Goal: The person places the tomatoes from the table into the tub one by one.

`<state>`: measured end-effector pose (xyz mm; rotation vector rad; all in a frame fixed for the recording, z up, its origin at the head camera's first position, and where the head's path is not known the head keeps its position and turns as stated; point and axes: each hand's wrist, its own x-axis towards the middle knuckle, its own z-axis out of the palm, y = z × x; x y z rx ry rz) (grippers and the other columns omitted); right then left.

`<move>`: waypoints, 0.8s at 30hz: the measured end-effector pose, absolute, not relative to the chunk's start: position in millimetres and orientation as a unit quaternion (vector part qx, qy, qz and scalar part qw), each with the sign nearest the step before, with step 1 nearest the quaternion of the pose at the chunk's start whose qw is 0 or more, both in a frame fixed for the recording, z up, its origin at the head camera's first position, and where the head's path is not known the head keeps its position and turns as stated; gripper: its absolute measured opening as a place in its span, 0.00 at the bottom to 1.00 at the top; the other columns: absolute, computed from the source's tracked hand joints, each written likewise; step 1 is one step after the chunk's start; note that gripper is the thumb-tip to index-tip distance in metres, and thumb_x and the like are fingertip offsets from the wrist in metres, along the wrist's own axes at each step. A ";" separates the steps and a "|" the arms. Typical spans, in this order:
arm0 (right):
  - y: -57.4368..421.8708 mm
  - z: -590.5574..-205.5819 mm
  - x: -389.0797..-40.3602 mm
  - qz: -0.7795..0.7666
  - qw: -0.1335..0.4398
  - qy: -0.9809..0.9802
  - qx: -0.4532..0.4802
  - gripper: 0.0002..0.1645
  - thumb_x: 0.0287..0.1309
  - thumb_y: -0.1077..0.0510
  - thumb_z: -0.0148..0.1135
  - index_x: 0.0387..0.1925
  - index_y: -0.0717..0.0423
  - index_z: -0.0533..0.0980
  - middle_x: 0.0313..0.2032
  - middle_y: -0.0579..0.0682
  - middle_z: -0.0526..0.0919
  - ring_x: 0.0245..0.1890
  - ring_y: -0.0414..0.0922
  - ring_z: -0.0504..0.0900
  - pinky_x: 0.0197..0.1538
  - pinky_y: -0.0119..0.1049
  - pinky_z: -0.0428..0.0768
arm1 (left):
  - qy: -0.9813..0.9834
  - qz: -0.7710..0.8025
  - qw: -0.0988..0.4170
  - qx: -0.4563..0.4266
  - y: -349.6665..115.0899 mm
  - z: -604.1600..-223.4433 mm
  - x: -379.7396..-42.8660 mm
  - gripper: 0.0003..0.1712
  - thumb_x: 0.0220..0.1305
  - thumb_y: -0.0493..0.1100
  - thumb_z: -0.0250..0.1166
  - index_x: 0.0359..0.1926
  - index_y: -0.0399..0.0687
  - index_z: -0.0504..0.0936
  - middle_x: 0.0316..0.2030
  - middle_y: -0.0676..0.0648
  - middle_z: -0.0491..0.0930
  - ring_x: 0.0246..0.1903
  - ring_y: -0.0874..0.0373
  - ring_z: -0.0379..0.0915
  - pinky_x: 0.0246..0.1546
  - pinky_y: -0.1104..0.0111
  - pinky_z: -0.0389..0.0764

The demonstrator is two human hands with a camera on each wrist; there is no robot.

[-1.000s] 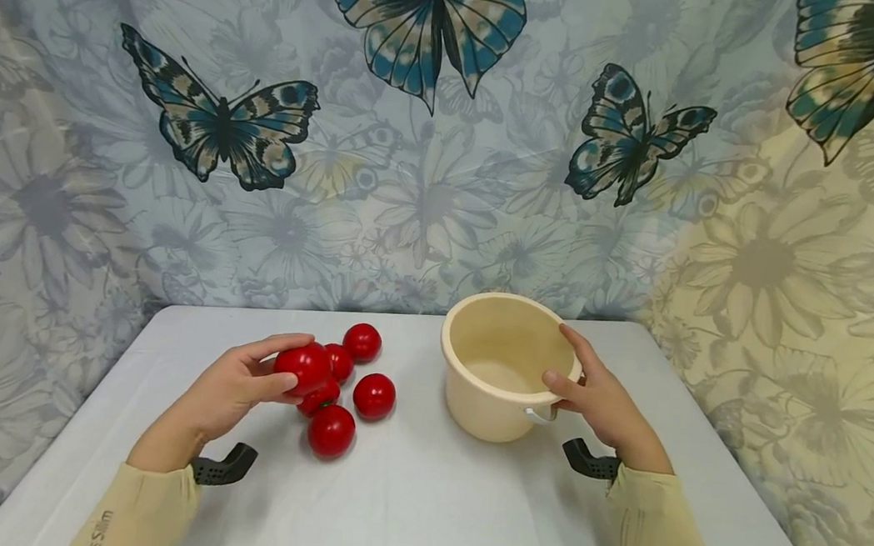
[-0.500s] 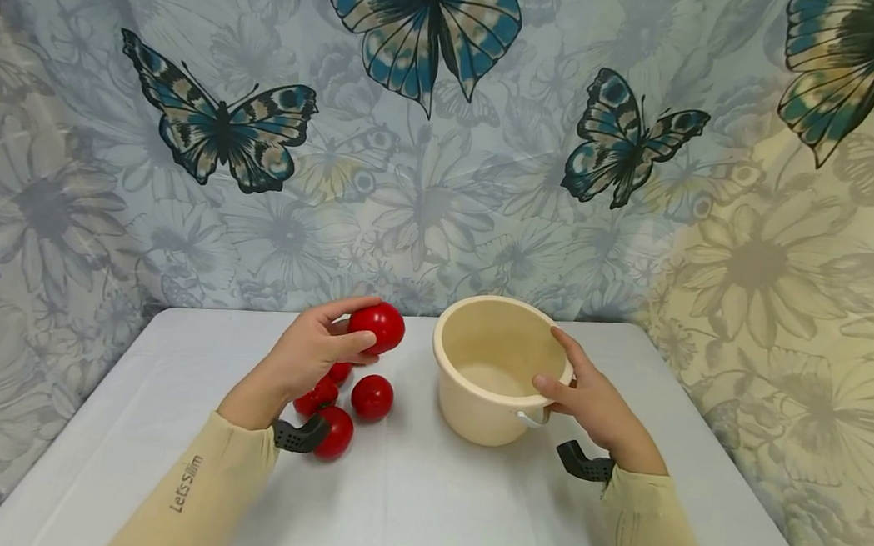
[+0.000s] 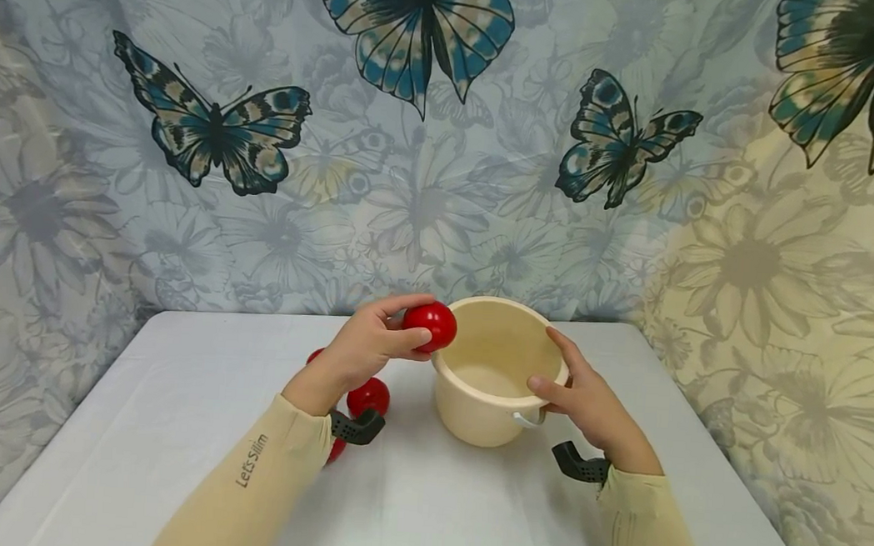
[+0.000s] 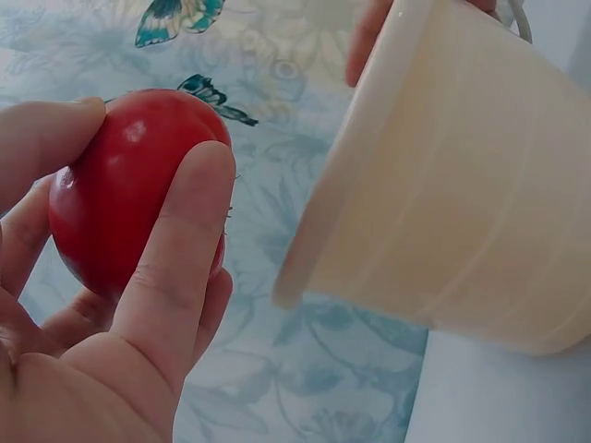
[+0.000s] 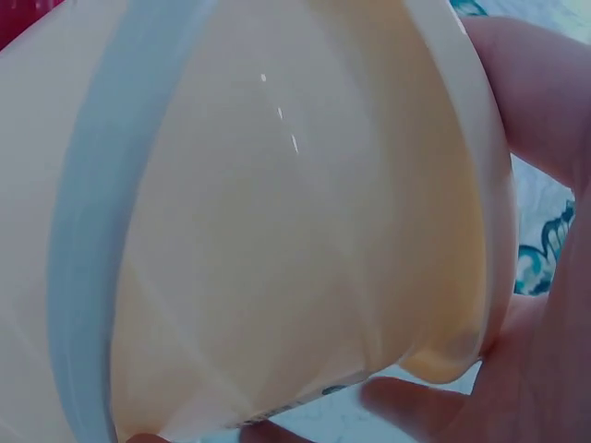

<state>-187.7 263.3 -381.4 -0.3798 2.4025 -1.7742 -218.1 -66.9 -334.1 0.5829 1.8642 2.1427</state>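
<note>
A glossy red tomato (image 3: 431, 326) is in my left hand (image 3: 361, 343), pinched between thumb and fingers at the left rim of a cream bucket (image 3: 476, 421). In the left wrist view the tomato (image 4: 138, 185) and the bucket (image 4: 443, 185) have a gap between them. My right hand (image 3: 595, 395) grips the bucket's right rim, thumb on the inner side. The right wrist view has the bucket wall (image 5: 277, 231) up close, with a pale handle band (image 5: 88, 231) across it. Inside, the visible part of the bucket holds nothing.
More tomatoes lie on the white table left of the bucket; one tomato (image 3: 369, 397) shows well, the others are partly behind my left forearm. A butterfly-patterned cloth (image 3: 425, 222) hangs behind the table's far edge.
My left hand has carried the tomato rightward, from above the other tomatoes to the bucket's left rim. The right hand keeps its grip, and the bucket stays nearly where it was.
</note>
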 end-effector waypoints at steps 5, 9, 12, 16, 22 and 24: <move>264.3 -381.3 -187.2 -0.526 0.020 0.838 -0.143 0.55 0.64 0.51 0.66 0.80 0.48 0.42 0.78 0.54 0.32 0.69 0.67 0.57 0.52 0.53 0.80 | 0.648 0.724 0.131 0.196 -54.7 -336.7 -220.4 0.29 0.66 0.32 0.66 0.68 0.41 0.73 0.57 0.37 0.76 0.50 0.43 0.79 0.47 0.55 0.83; 264.5 -381.1 -188.1 -0.465 -0.011 0.872 -0.150 0.55 0.62 0.48 0.68 0.80 0.47 0.44 0.78 0.53 0.33 0.73 0.67 0.43 0.63 0.65 0.65 | 0.653 0.718 0.135 0.199 -47.3 -339.9 -221.6 0.30 0.66 0.33 0.66 0.68 0.41 0.73 0.58 0.38 0.75 0.46 0.43 0.81 0.46 0.56 0.84; 263.8 -380.9 -188.5 -0.447 -0.025 0.881 -0.155 0.55 0.61 0.47 0.69 0.79 0.46 0.46 0.78 0.52 0.35 0.74 0.66 0.42 0.65 0.71 0.56 | 0.648 0.723 0.136 0.198 -42.3 -343.0 -223.2 0.30 0.65 0.32 0.67 0.68 0.41 0.73 0.58 0.37 0.75 0.44 0.43 0.82 0.45 0.56 0.84; 262.6 -381.7 -188.8 -0.436 -0.042 0.883 -0.169 0.53 0.62 0.48 0.69 0.79 0.48 0.49 0.78 0.49 0.39 0.74 0.65 0.43 0.65 0.72 0.54 | 0.639 0.731 0.133 0.198 -35.6 -346.5 -226.6 0.30 0.64 0.30 0.66 0.67 0.40 0.74 0.58 0.36 0.74 0.48 0.43 0.80 0.45 0.56 0.84; 261.3 -380.9 -187.4 -0.433 -0.047 0.880 -0.189 0.50 0.63 0.50 0.68 0.78 0.50 0.52 0.78 0.52 0.40 0.74 0.66 0.44 0.65 0.73 0.53 | 0.641 0.733 0.125 0.189 -29.5 -347.6 -228.9 0.29 0.64 0.30 0.67 0.66 0.42 0.76 0.58 0.37 0.74 0.53 0.43 0.76 0.44 0.56 0.84; 262.0 -380.9 -187.5 -0.431 -0.048 0.880 -0.194 0.49 0.63 0.50 0.67 0.78 0.51 0.52 0.78 0.52 0.39 0.74 0.65 0.44 0.64 0.73 0.53 | 0.643 0.732 0.125 0.186 -28.4 -347.5 -229.5 0.28 0.64 0.30 0.67 0.65 0.43 0.77 0.59 0.38 0.74 0.53 0.43 0.76 0.44 0.56 0.84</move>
